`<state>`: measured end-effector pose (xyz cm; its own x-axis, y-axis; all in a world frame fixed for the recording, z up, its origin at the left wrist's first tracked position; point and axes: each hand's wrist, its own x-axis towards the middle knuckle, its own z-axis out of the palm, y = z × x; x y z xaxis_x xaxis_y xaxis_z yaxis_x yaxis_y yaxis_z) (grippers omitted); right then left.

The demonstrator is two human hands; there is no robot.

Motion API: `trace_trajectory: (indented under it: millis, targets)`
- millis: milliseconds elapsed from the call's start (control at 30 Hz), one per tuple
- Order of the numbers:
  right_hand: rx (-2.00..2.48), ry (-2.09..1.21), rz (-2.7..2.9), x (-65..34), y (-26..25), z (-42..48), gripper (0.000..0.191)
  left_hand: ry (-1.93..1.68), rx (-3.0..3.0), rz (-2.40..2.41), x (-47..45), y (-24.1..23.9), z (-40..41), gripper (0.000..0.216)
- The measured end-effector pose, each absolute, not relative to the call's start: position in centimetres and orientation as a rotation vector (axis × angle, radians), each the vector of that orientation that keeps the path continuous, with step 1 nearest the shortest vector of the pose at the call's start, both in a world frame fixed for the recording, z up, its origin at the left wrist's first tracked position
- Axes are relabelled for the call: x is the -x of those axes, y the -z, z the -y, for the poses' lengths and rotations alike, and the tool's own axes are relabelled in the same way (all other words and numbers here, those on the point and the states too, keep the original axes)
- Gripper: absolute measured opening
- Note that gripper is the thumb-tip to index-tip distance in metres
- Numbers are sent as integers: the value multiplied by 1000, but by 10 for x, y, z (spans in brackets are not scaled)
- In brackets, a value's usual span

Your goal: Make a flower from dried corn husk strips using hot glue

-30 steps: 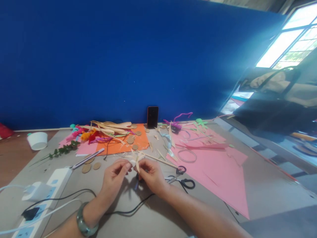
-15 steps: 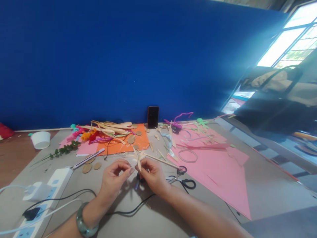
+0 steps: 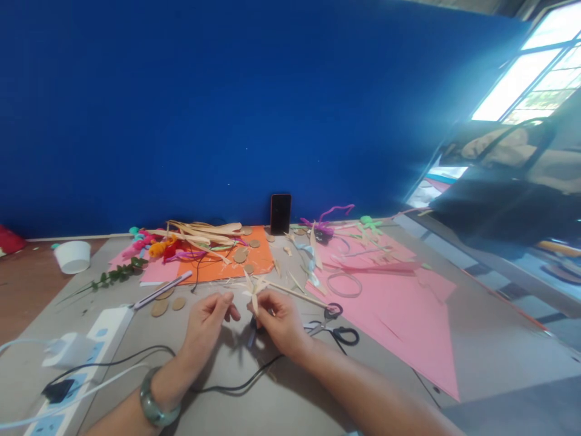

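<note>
My right hand pinches a small pale straw flower by its base, holding it just above the grey table. My left hand, with a green bangle on the wrist, is a little to the left of the flower, its thumb and forefinger pressed together on a thin pale strip I can barely see. A thin wooden stick runs from behind the flower toward the black scissors.
A black cable runs under my hands. A white power strip lies at the left. Pink paper, orange paper, straw strips, cardboard discs, a phone against the blue wall, a white cup.
My left hand has drawn slightly left, away from the flower it was touching. The right hand keeps the flower and has barely moved.
</note>
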<state>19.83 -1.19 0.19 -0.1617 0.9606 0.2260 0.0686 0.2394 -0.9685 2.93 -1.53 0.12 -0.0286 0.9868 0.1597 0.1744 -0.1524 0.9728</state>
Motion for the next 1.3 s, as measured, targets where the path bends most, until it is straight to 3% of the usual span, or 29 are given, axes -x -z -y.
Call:
trace_trajectory:
  millis: [67,167,300,533,633,933,1300]
  targets:
    - [1018,-1103,1481,-198,-1,12,14,-1291,-1427,-1306,-29,1,14,43]
    - [1022,-1113,1474,-198,-1,11,14,-1396,-1331,-1276,-32,4,11,21]
    - [1030,-1113,1471,-199,-1,11,16,-1366,-1277,-1274,-33,7,10,40]
    - [1058,-1128,1445,-199,-4,11,16,-1373,-1442,-1405,-26,5,7,25]
    - [1043,-1069,1498,-198,-1,11,14,-1464,-1551,-1301,-28,4,9,32]
    - [973,-830,1737,-198,-5,15,11,-1446,-1559,-1063,-30,-1,17,6]
    - [961,-779,1830,-199,-5,16,12,-1438,-1577,-1033,-30,-3,15,5]
